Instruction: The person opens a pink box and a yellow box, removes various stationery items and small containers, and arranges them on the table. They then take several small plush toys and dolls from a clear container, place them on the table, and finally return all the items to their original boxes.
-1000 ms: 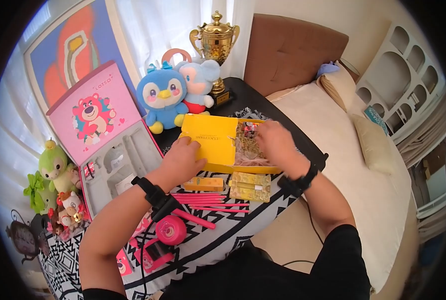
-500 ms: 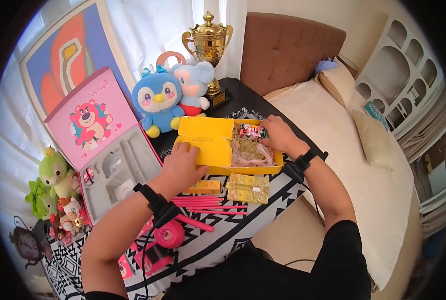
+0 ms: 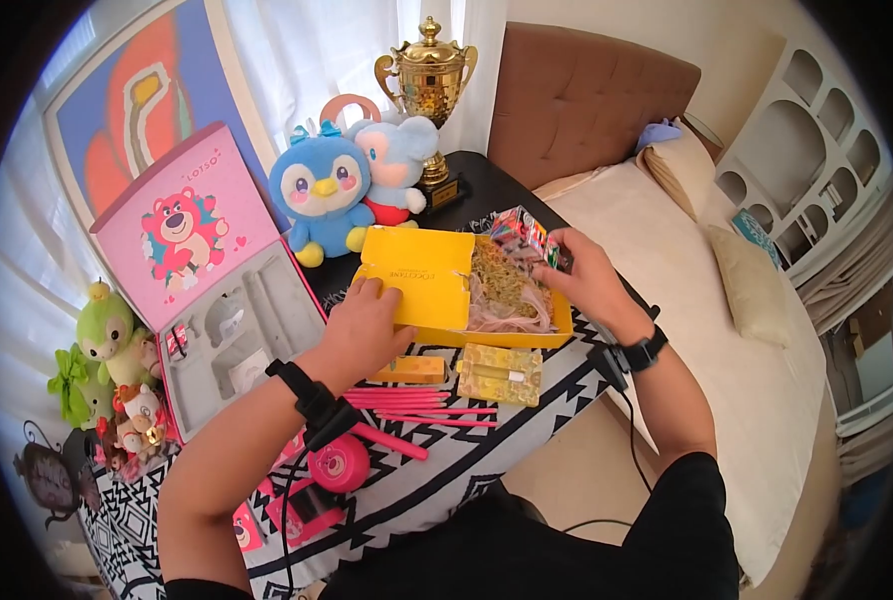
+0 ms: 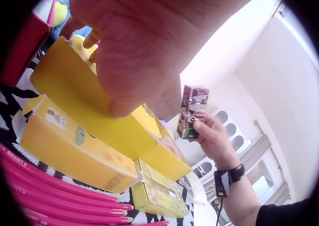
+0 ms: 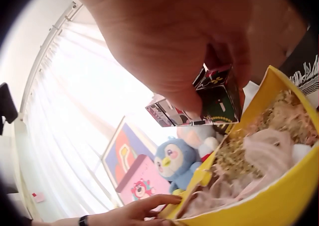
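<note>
One small patterned box (image 3: pixel 523 233) is gripped between the thumb and fingers of the right hand (image 3: pixel 589 275), raised above the right part of one open yellow box (image 5: pixel 264 198), where straw-like filling (image 3: pixel 502 272) is contained. The lid (image 3: pixel 437 265) is rested on by the left hand (image 3: pixel 362 330), its fingers loosely extended. Nearer the person, one orange carton (image 3: pixel 414 370), one flat yellow carton (image 3: pixel 500 375) and several pink pencils (image 4: pixel 30 167), not countable with certainty, are laid out. Behind, two plush toys (image 3: pixel 322 190) and one gold trophy (image 3: pixel 430 75) are seen.
</note>
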A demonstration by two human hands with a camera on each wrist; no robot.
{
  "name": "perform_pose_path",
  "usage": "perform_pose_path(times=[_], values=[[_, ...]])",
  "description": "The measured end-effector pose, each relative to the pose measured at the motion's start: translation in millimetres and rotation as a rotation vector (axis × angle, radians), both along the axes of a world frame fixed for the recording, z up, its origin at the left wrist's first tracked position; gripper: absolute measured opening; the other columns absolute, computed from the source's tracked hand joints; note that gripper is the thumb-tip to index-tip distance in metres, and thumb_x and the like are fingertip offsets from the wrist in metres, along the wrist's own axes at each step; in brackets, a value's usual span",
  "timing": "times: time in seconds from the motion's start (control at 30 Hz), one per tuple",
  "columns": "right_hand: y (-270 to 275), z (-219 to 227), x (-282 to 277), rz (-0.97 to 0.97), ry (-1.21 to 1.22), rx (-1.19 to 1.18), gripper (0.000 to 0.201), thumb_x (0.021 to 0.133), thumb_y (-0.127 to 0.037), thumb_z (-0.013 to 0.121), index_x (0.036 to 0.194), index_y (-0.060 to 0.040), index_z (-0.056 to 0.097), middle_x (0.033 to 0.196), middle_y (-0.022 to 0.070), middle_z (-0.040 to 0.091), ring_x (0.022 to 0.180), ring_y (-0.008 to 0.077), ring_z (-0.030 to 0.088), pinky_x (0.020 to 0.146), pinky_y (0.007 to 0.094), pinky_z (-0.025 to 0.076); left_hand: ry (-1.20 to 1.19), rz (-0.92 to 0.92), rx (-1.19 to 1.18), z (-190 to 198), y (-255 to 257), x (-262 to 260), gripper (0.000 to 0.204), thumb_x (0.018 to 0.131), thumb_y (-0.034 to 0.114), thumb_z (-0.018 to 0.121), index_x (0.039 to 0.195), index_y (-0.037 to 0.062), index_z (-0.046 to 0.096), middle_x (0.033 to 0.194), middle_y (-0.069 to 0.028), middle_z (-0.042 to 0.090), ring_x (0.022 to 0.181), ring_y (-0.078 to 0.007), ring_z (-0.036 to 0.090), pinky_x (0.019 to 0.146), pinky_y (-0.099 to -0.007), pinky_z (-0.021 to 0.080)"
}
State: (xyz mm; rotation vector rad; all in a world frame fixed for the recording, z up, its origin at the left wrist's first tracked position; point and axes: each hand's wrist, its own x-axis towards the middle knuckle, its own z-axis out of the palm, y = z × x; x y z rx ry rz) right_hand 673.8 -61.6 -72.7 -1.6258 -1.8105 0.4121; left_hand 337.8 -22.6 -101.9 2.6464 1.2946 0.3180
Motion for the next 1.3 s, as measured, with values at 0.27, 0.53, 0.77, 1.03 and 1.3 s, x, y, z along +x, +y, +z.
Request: perform_pose_path(times=[0.27,0.53,0.77,1.03,1.3], values=[[-35.0,16.8,-14.3,-0.043,0.083,-0.086,0.046,0.087,-0.022,0.078,0.12,0.002,0.057,0.095,0.0144,0.066,0.084,0.0252,0.065,0.078,0.0353,0.051,0.03,0.023,-0.012,1.1,-0.1,3.9,0.049,0.084,0.031,0.076,0.117,-0.0012,0.061,0.125,-0.0234,0.06,0.123,-0.0399,0.055,0.102,-0.046,0.048],[-21.4,4.6,1.7,0.107,1.245,-0.351,0.041,0.103,-0.032,0.058,0.132,-0.0022,0.056,0.115,0.0107,0.07,0.091,0.0191,0.072,0.069,0.0289,0.061,0.016,0.027,-0.005,1.4,-2.9,2.8,0.046,0.084,0.029,0.075,0.116,-0.0019,0.062,0.124,-0.024,0.06,0.122,-0.04,0.055,0.102,-0.0461,0.048],[-14.9,-17.1,19.2,0.542,1.542,-0.58,0.045,0.105,-0.038,0.056,0.133,-0.0033,0.059,0.121,0.0134,0.069,0.097,0.0231,0.073,0.071,0.0303,0.059,0.012,0.006,0.07,-5.1,-0.8,2.3,0.041,0.085,0.031,0.073,0.109,-0.0014,0.064,0.115,-0.0206,0.061,0.12,-0.0376,0.056,0.093,-0.0473,0.055],[-77.5,5.4,-40.4,0.302,-0.096,-0.053,0.051,0.092,-0.029,0.071,0.133,-0.0027,0.057,0.115,0.019,0.066,0.106,0.0365,0.065,0.09,0.0388,0.053,0.035,0.026,-0.012,1.1,-2.3,2.8,0.045,0.085,0.028,0.075,0.115,-0.0023,0.062,0.124,-0.0242,0.06,0.122,-0.0399,0.055,0.102,-0.0461,0.048],[-97.3,-26.9,-52.0,0.199,-0.373,0.11,0.059,0.089,-0.032,0.074,0.134,0.0008,0.055,0.117,0.0183,0.062,0.102,0.0368,0.064,0.085,0.0432,0.055,-0.013,0.029,0.029,1.6,-3.5,-1.9,0.054,0.086,0.028,0.075,0.126,-0.0036,0.058,0.135,-0.0288,0.053,0.127,-0.0433,0.052,0.107,-0.0469,0.044]])
